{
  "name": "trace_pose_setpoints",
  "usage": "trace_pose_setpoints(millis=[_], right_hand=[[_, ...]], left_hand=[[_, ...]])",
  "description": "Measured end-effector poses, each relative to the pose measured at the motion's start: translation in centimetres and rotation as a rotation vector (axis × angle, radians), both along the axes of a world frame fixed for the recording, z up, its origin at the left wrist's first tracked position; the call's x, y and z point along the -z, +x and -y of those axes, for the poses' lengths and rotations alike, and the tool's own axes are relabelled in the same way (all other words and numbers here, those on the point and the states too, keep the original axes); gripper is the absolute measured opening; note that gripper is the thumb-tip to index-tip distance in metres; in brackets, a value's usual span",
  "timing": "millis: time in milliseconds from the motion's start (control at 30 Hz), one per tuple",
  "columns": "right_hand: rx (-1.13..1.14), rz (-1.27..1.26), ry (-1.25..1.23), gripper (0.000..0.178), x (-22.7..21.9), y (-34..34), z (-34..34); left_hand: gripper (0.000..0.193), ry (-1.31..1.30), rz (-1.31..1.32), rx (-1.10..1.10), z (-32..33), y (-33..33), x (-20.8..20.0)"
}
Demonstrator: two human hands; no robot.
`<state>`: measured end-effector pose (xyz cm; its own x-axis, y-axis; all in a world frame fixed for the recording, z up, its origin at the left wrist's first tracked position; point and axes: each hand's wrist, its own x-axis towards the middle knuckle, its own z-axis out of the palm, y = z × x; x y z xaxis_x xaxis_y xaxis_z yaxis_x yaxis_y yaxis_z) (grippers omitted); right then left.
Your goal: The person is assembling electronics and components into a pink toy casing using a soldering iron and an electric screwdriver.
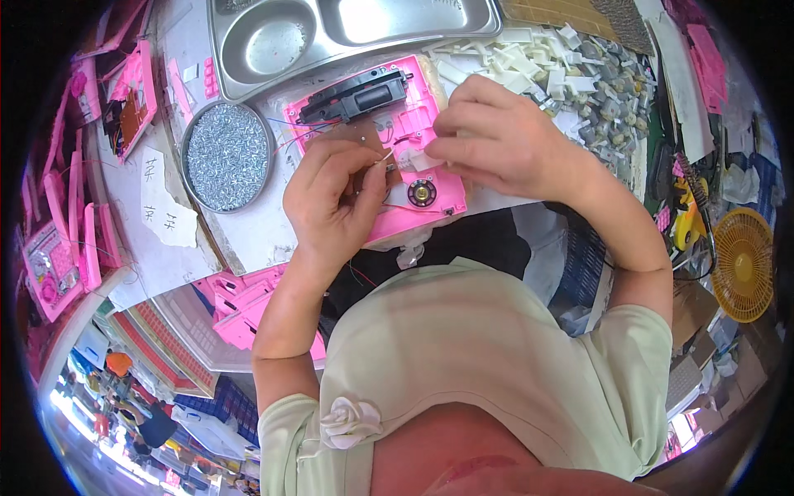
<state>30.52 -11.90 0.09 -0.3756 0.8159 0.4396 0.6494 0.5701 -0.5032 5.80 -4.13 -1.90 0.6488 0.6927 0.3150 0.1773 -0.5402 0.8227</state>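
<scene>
A pink plastic housing [403,221] lies in front of me, its inside facing up. A black mechanism [357,99] sits in its far part, a brown circuit board [357,132] in the middle, and a round speaker [422,193] near its close edge. Thin coloured wires run over it. My left hand [335,194] is closed in a pinch over the board, on a thin white piece, perhaps a wire end. My right hand [513,140] is closed over the housing's right side, beside a small whitish translucent piece [413,160]; its grip is partly hidden.
A round dish of small screws [227,155] stands at left, near a paper scrap [168,198]. A metal tray [356,45] lies beyond the housing. White plastic parts [521,62] and grey parts [612,103] heap at right. Pink shells [62,248] stack far left; a yellow fan [742,264] stands right.
</scene>
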Motion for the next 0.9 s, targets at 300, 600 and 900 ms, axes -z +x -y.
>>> trace_pose_setpoints(millis=[300,600,900], right_hand=[[0.146,0.053,-0.219,0.027,0.4,-2.7,1.0],[0.831,0.221,-0.061,0.023,0.6,5.7,9.2],[0.963,0.422,-0.092,0.032,2.4,5.4,9.4]], left_hand=[[0.014,0.065,0.093,0.022,-0.6,0.9,0.6],[0.008,-0.069,-0.013,0.037,0.2,0.7,-0.6],[0.015,0.055,-0.011,0.130,-0.4,1.7,-1.6]])
